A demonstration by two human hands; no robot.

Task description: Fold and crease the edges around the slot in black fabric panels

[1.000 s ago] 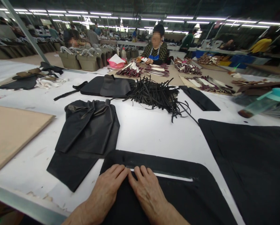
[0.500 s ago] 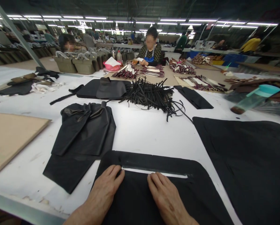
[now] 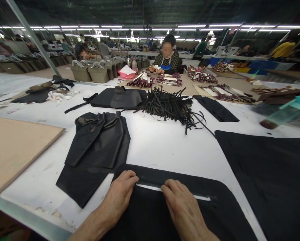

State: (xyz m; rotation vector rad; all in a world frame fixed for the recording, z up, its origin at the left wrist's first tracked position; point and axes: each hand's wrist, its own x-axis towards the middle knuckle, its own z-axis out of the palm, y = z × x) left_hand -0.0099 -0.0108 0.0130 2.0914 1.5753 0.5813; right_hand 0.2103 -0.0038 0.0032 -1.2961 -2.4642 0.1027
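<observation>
A black fabric panel point(image 3: 215, 214) with a long narrow slit point(image 3: 180, 192) lies at the near edge of the white table point(image 3: 165, 147). My left hand point(image 3: 120, 197) rests flat on the panel at the slit's left end, fingers together and stretched out. My right hand point(image 3: 182, 207) presses flat on the panel below the slit's middle, fingertips at its edge. Neither hand holds anything.
A stack of folded black pieces point(image 3: 97, 144) lies left of the panel. A large black sheet point(image 3: 268, 167) covers the right side. Behind are a pile of black strips point(image 3: 170, 107), more black pieces point(image 3: 120, 97), a tan board point(image 3: 16, 147) at left, and a seated person point(image 3: 167, 57) working.
My right hand slid to the right along the slit, away from my left hand, which stayed at the slit's left end. The view shifted slightly.
</observation>
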